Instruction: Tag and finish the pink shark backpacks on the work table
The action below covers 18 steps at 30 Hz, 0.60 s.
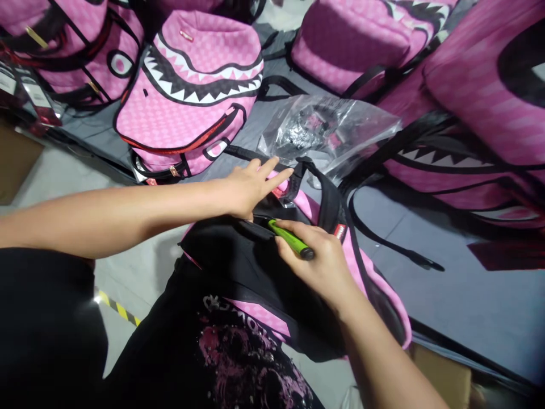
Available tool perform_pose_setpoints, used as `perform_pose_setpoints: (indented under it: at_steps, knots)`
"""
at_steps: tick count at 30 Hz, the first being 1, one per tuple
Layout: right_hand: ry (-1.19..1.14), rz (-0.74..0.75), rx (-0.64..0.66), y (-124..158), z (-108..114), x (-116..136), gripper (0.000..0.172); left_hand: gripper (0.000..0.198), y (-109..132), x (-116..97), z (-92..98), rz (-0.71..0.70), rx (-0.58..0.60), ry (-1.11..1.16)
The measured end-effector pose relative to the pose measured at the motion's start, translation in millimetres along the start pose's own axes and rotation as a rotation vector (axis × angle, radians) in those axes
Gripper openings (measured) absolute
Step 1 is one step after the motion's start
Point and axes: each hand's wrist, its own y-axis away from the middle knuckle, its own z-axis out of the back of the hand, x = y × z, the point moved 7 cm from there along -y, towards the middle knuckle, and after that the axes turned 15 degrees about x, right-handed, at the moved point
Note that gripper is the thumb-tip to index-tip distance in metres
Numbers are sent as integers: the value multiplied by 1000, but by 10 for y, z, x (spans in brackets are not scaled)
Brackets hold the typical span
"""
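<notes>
A pink and black backpack [255,267] lies back side up against my lap at the table's near edge. My left hand [249,184] rests on its top with the fingers stretched out flat. My right hand [317,258] is closed round a slim green tool [289,238] with a black end. The tool's tip points into the dark fabric of the backpack just below my left hand. A black strap [330,199] of the backpack arches up beside both hands.
Several pink backpacks with shark-mouth prints lie around on the grey table, one at the back [191,91], others at right [468,113]. A clear plastic bag [327,128] lies just beyond my hands. A yellow-black floor stripe [117,307] shows at lower left.
</notes>
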Motion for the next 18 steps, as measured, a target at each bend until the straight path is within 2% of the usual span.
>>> perform_pose_setpoints:
  at_steps: [3,7,14,18]
  knots:
    - [-50,56,-90,23,-70,87,18,137,12,38,-17,28,37,4]
    - [-90,100,-90,95,-172,167,18,131,-6,30,-48,34,33,-34]
    - [-70,163,-111,154,-173,174,17,119,42,98,-41,-132,-60,-111]
    - [-58,143,-127,146,-198,136,15,129,145,141,-98,-35,-126,-42]
